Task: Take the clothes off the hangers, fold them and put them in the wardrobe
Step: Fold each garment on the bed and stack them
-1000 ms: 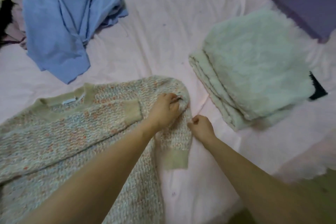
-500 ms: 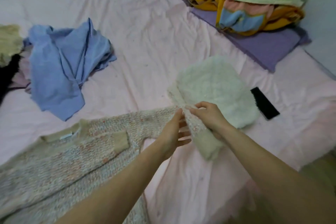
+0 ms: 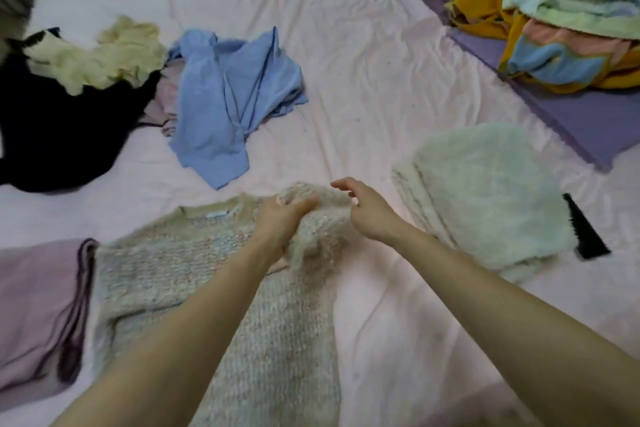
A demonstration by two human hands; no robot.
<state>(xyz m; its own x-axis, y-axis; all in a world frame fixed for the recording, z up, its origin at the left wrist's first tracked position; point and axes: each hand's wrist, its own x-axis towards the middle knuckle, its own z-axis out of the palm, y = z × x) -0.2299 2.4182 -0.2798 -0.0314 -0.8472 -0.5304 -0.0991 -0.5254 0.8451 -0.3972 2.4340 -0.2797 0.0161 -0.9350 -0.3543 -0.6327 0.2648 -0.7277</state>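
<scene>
Knitwear fills the near middle of your view: the speckled knit sweater lies flat on the pink bed sheet, its long axis running from the collar at about 12 o'clock down toward you at 6 o'clock, neckline pointing away from you. Its right sleeve is bunched up at the shoulder end, toward 1 o'clock of the body, and that is where both your hands are.

Your left hand has its fingers curled into the gathered sleeve, gripping the knit from the left. Your right hand sits just to the right of the same bunch, at its 3 o'clock, fingers loosely bent with the forefinger lifted; whether it actually pinches the fabric on its hidden side you cannot tell from here. The two hands are close together with only the wad of sleeve between them.

Beyond the right hand, at 3 o'clock, a folded fluffy white garment rests on the sheet, with a black flat object just at its far right edge. At 11 o'clock from the sweater lies a crumpled blue shirt, and further left a black garment with a cream fluffy piece on top. A mauve folded cloth touches the sweater's left edge at 9 o'clock. Stacked bedding sits at the far right, around 2 o'clock.
</scene>
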